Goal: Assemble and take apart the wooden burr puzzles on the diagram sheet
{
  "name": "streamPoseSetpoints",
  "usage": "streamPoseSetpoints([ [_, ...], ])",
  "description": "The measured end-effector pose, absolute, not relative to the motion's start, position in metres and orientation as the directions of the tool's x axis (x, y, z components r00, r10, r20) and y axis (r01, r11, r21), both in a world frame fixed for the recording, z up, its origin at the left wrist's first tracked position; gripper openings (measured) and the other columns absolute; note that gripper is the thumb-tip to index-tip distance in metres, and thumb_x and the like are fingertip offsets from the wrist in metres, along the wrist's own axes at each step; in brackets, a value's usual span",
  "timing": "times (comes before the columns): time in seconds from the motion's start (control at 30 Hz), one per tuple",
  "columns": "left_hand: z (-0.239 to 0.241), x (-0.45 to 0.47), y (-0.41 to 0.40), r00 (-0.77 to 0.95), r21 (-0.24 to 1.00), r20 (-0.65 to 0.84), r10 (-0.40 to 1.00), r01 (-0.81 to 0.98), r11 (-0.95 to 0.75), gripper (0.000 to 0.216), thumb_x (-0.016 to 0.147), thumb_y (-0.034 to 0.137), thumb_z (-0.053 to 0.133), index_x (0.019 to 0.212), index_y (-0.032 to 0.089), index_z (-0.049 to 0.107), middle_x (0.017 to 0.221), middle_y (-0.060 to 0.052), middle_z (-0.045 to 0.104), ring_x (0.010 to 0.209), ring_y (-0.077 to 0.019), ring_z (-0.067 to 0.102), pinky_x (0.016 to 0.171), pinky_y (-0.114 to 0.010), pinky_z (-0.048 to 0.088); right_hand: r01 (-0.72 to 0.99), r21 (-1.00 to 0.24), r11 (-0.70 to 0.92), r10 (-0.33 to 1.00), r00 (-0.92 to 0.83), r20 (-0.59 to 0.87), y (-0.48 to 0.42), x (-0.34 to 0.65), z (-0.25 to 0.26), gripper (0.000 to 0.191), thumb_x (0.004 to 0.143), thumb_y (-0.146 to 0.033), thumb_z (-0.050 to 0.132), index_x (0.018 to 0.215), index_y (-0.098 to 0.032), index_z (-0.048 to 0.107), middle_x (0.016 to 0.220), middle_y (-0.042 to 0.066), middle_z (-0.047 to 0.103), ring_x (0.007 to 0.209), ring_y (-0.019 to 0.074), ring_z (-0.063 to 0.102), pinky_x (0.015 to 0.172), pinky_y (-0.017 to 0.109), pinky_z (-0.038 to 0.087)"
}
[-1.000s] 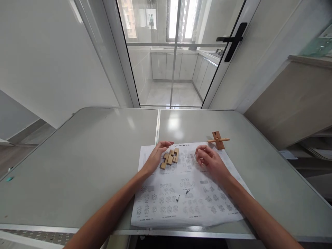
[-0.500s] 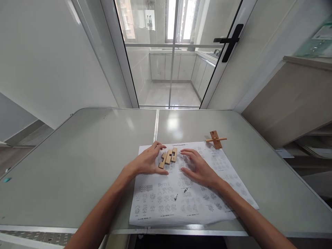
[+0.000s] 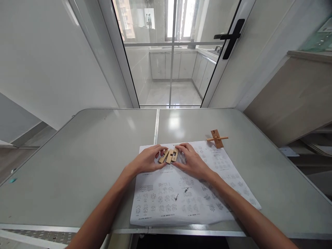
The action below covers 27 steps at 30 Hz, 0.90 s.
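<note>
Left hand and right hand pinch wooden blocks on paper — cross piece apart.

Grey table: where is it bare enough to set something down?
Bare: left half of the grey table beside the white printed sheet, and its far strip before the glass door. Crowded: the sheet's top, where left hand and right hand clasp light wooden puzzle blocks, wooden cross piece nearby.
</note>
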<state>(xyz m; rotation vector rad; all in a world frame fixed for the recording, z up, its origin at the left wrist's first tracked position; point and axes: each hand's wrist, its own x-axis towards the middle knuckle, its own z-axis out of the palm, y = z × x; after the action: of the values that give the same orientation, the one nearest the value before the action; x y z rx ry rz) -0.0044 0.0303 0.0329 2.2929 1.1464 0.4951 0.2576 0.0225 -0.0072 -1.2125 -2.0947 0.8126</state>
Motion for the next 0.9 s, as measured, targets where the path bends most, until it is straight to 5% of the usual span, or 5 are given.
streamPoseSetpoints([
  [0.13, 0.034, -0.005, 0.031, 0.6, 0.531, 0.079, 0.796, 0.65, -0.543, 0.052, 0.089, 0.024, 0.064, 0.141, 0.023, 0.059, 0.11, -0.005, 0.07, 0.083, -0.0193, 0.062, 0.077, -0.031, 0.049, 0.477, -0.776, 0.413, 0.886, -0.409, 0.22, 0.022, 0.262, -0.011, 0.053, 0.091, -0.033, 0.075, 0.14, -0.029, 0.056, 0.138, 0.011, 0.057, 0.124, 0.0304, 0.062, 0.106, 0.05, 0.056],
  [0.47, 0.023, -0.003, 0.036, 0.436, 0.408, 0.111, 0.893, 0.8, -0.441, 0.029, 0.105, 0.046, 0.056, 0.12, 0.023, 0.066, 0.117, -0.007, 0.072, 0.093, -0.0239, 0.071, 0.08, -0.035, 0.051, 0.424, -0.814, 0.397, 0.902, -0.344, 0.26, 0.022, 0.262, -0.016, 0.054, 0.089, -0.035, 0.079, 0.138, -0.028, 0.056, 0.133, 0.011, 0.06, 0.112, 0.0283, 0.064, 0.095, 0.046, 0.058],
  [0.67, 0.016, 0.0, 0.038, 0.263, 0.526, 0.197, 0.944, 0.785, -0.329, 0.039, 0.111, 0.042, 0.04, 0.137, 0.021, 0.06, 0.133, -0.012, 0.068, 0.111, -0.0274, 0.069, 0.092, -0.039, 0.053, 0.396, -0.83, 0.392, 0.904, -0.333, 0.268, 0.023, 0.263, -0.014, 0.052, 0.089, -0.034, 0.079, 0.136, -0.027, 0.058, 0.129, 0.01, 0.061, 0.109, 0.0271, 0.065, 0.092, 0.044, 0.058],
  [0.77, 0.015, 0.006, 0.037, 0.152, 0.667, 0.21, 0.966, 0.7, -0.255, 0.044, 0.111, 0.043, 0.039, 0.14, 0.018, 0.06, 0.107, -0.01, 0.073, 0.095, -0.0241, 0.069, 0.089, -0.038, 0.052, 0.377, -0.836, 0.397, 0.902, -0.327, 0.281, 0.023, 0.263, -0.014, 0.053, 0.089, -0.033, 0.079, 0.137, -0.027, 0.058, 0.13, 0.011, 0.061, 0.109, 0.0272, 0.065, 0.09, 0.044, 0.058],
  [0.9, 0.021, 0.016, 0.033, 0.066, 0.937, 0.01, 0.998, 0.348, -0.033, 0.047, 0.11, 0.049, 0.043, 0.134, 0.015, 0.062, 0.073, 0.0, 0.062, 0.062, -0.015, 0.054, 0.068, -0.03, 0.046, 0.334, -0.845, 0.417, 0.892, -0.327, 0.311, 0.023, 0.262, -0.013, 0.054, 0.09, -0.033, 0.079, 0.139, -0.028, 0.057, 0.131, 0.012, 0.061, 0.11, 0.0278, 0.065, 0.085, 0.043, 0.059],
])
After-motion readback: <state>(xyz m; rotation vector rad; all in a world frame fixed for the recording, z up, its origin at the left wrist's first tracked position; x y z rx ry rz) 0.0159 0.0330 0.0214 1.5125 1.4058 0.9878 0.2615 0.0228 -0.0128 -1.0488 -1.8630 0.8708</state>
